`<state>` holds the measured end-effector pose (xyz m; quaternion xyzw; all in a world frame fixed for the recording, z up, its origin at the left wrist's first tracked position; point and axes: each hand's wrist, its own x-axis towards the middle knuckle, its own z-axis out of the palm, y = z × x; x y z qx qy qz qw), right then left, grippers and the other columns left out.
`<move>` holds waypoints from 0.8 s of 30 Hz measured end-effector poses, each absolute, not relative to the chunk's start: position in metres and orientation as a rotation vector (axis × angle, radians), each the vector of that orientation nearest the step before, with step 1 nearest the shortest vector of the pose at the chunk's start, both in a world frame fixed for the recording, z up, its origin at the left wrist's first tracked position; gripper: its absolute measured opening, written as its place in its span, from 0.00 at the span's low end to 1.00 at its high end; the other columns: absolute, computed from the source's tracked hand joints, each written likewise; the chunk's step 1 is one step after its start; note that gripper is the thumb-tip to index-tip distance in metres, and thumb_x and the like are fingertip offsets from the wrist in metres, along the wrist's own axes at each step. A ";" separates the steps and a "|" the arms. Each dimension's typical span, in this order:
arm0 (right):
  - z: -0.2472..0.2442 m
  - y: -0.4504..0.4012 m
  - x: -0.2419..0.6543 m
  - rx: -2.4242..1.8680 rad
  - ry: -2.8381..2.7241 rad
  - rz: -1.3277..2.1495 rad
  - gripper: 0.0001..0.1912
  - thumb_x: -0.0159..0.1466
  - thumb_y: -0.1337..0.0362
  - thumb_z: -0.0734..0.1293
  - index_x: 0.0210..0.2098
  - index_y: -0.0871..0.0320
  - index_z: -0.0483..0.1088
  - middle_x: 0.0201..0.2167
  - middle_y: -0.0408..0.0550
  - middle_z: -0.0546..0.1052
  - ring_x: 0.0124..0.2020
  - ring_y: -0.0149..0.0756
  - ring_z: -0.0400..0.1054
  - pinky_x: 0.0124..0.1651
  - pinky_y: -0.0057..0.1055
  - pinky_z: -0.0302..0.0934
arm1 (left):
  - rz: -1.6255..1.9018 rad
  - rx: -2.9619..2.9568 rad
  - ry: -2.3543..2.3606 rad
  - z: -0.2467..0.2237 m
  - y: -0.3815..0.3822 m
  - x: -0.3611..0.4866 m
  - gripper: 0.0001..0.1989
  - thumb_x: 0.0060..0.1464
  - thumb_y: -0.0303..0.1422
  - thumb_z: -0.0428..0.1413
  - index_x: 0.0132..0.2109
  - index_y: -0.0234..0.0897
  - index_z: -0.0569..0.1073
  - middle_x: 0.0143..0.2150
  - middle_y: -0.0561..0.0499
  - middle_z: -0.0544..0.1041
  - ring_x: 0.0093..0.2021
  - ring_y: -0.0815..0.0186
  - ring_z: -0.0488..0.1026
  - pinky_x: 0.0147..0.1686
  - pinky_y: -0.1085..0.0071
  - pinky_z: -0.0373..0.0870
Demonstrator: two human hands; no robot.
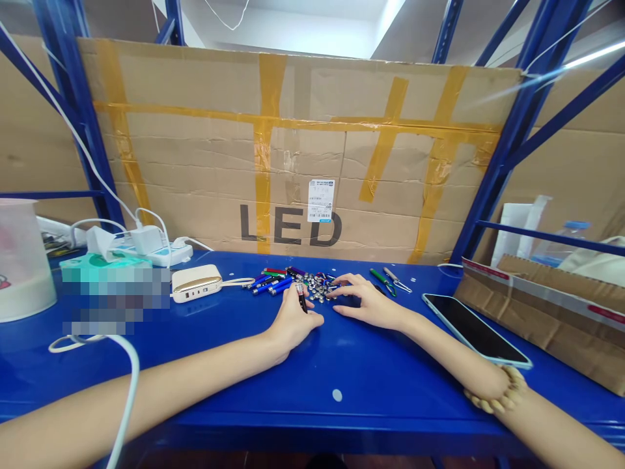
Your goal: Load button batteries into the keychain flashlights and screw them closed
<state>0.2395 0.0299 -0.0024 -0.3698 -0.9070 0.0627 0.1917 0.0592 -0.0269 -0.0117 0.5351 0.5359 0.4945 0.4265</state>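
My left hand [291,324] is closed around a short dark tube with a red and silver end [301,298], which looks like a mini flashlight. My right hand [364,301] reaches into a pile of small silver round pieces [319,290], fingers spread and curved, fingertips at its right side. Whether a piece sits under those fingertips is too small to tell. Left of the pile lie several blue, red and black metal tubes [273,281], partly behind my left hand. To the right rest a green tube with a cord loop [383,280] and a greyish one [396,278].
A white power bank [196,284] lies left, near a power strip [166,251] and a white cable [127,378]. A phone [476,329] and an open cardboard box [541,319] are at right. A large cardboard sheet [215,169] stands behind the blue tabletop [381,384].
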 end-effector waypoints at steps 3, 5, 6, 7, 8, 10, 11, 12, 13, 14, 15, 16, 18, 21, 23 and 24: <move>-0.003 0.030 0.240 -1.038 -2.552 0.181 0.14 0.60 0.57 0.63 0.44 0.50 0.71 0.51 0.51 0.65 0.53 0.45 0.56 0.54 0.48 0.50 | 1.211 1.303 1.346 -0.010 -0.028 0.059 0.19 0.39 0.15 0.54 0.36 0.37 0.58 0.33 0.55 0.63 0.28 0.73 0.65 0.31 0.74 0.61; -0.004 0.031 0.240 -1.035 -2.541 0.184 0.13 0.60 0.58 0.63 0.43 0.51 0.72 0.50 0.51 0.65 0.53 0.44 0.56 0.54 0.47 0.51 | 1.188 1.287 1.348 -0.008 -0.028 0.059 0.18 0.40 0.16 0.54 0.36 0.37 0.58 0.33 0.55 0.63 0.28 0.73 0.65 0.32 0.74 0.62; -0.004 0.032 0.240 -1.033 -2.534 0.186 0.13 0.60 0.59 0.64 0.42 0.52 0.72 0.49 0.51 0.66 0.53 0.44 0.56 0.54 0.46 0.51 | 1.181 1.282 1.352 -0.008 -0.028 0.059 0.18 0.40 0.16 0.54 0.36 0.37 0.58 0.33 0.55 0.64 0.28 0.73 0.65 0.32 0.74 0.62; -0.004 0.032 0.240 -1.031 -2.526 0.189 0.12 0.60 0.59 0.64 0.42 0.52 0.72 0.48 0.51 0.66 0.52 0.44 0.57 0.53 0.46 0.51 | 1.180 1.278 1.358 -0.007 -0.027 0.059 0.18 0.40 0.16 0.54 0.36 0.37 0.59 0.33 0.55 0.64 0.29 0.72 0.65 0.32 0.74 0.62; -0.005 0.033 0.241 -1.028 -2.519 0.191 0.12 0.59 0.59 0.64 0.41 0.52 0.73 0.48 0.51 0.67 0.52 0.43 0.58 0.53 0.46 0.52 | 1.183 1.274 1.365 -0.007 -0.027 0.058 0.18 0.40 0.16 0.55 0.36 0.36 0.59 0.33 0.55 0.64 0.30 0.72 0.65 0.32 0.75 0.62; -0.005 0.034 0.241 -1.017 -2.509 0.195 0.11 0.59 0.60 0.64 0.40 0.52 0.73 0.47 0.51 0.67 0.51 0.43 0.58 0.53 0.45 0.53 | 1.201 1.268 1.369 -0.007 -0.026 0.058 0.17 0.40 0.16 0.55 0.35 0.36 0.60 0.31 0.55 0.65 0.31 0.71 0.66 0.33 0.75 0.61; -0.004 0.034 0.241 -1.012 -2.505 0.198 0.10 0.59 0.60 0.64 0.40 0.52 0.73 0.46 0.51 0.67 0.50 0.43 0.59 0.52 0.45 0.53 | 1.208 1.264 1.365 -0.007 -0.026 0.058 0.16 0.40 0.16 0.55 0.35 0.36 0.60 0.31 0.55 0.66 0.32 0.70 0.66 0.33 0.75 0.62; -0.004 0.034 0.242 -1.006 -2.503 0.200 0.10 0.59 0.60 0.64 0.39 0.52 0.73 0.46 0.51 0.67 0.50 0.43 0.59 0.52 0.45 0.53 | 1.213 1.256 1.357 -0.007 -0.026 0.058 0.16 0.41 0.16 0.55 0.35 0.36 0.60 0.30 0.55 0.66 0.32 0.70 0.66 0.33 0.74 0.62; -0.004 0.034 0.242 -1.001 -2.503 0.202 0.09 0.59 0.60 0.65 0.38 0.52 0.73 0.46 0.50 0.67 0.50 0.43 0.59 0.52 0.46 0.53 | 1.218 1.243 1.343 -0.007 -0.026 0.059 0.15 0.42 0.16 0.55 0.34 0.36 0.60 0.29 0.55 0.66 0.31 0.70 0.66 0.34 0.74 0.62; -0.004 0.034 0.242 -0.996 -2.503 0.203 0.09 0.58 0.60 0.65 0.38 0.52 0.73 0.46 0.50 0.67 0.51 0.44 0.59 0.52 0.46 0.53 | 1.223 1.220 1.320 -0.006 -0.026 0.059 0.15 0.42 0.16 0.54 0.34 0.36 0.60 0.28 0.56 0.66 0.30 0.70 0.67 0.34 0.74 0.63; -0.004 0.034 0.242 -0.991 -2.503 0.200 0.08 0.58 0.60 0.65 0.37 0.52 0.74 0.46 0.51 0.67 0.51 0.44 0.59 0.52 0.46 0.53 | 1.229 1.187 1.288 -0.005 -0.026 0.059 0.15 0.43 0.16 0.54 0.34 0.36 0.60 0.27 0.56 0.66 0.30 0.70 0.68 0.35 0.73 0.63; -0.004 0.034 0.243 -0.984 -2.503 0.196 0.08 0.58 0.60 0.65 0.36 0.52 0.74 0.45 0.51 0.67 0.50 0.44 0.59 0.52 0.46 0.53 | 1.237 1.148 1.252 -0.004 -0.027 0.059 0.15 0.43 0.15 0.53 0.33 0.36 0.59 0.26 0.57 0.66 0.30 0.70 0.69 0.36 0.73 0.64; -0.005 0.035 0.243 -0.970 -2.501 0.189 0.09 0.58 0.59 0.65 0.37 0.53 0.74 0.45 0.51 0.68 0.50 0.44 0.59 0.51 0.46 0.54 | 1.251 1.068 1.193 -0.002 -0.027 0.060 0.15 0.42 0.14 0.53 0.32 0.36 0.59 0.25 0.58 0.66 0.30 0.70 0.71 0.37 0.73 0.65; -0.007 0.037 0.243 -0.945 -2.509 0.187 0.10 0.59 0.59 0.65 0.38 0.53 0.73 0.44 0.51 0.69 0.49 0.42 0.60 0.51 0.44 0.54 | 1.254 0.986 1.157 -0.001 -0.027 0.060 0.14 0.43 0.13 0.51 0.32 0.36 0.60 0.26 0.57 0.66 0.28 0.71 0.72 0.36 0.73 0.66; -0.008 0.038 0.243 -0.925 -2.524 0.183 0.10 0.59 0.60 0.64 0.38 0.53 0.74 0.44 0.51 0.69 0.48 0.42 0.61 0.51 0.43 0.55 | 1.257 0.950 1.120 -0.001 -0.026 0.060 0.14 0.43 0.13 0.49 0.31 0.36 0.59 0.28 0.56 0.66 0.27 0.72 0.71 0.35 0.73 0.67; -0.008 0.038 0.243 -0.917 -2.530 0.180 0.09 0.59 0.60 0.64 0.38 0.54 0.74 0.44 0.51 0.69 0.48 0.41 0.61 0.51 0.43 0.55 | 1.264 0.936 1.092 -0.001 -0.025 0.060 0.14 0.43 0.12 0.49 0.31 0.35 0.59 0.28 0.56 0.66 0.27 0.73 0.71 0.35 0.73 0.68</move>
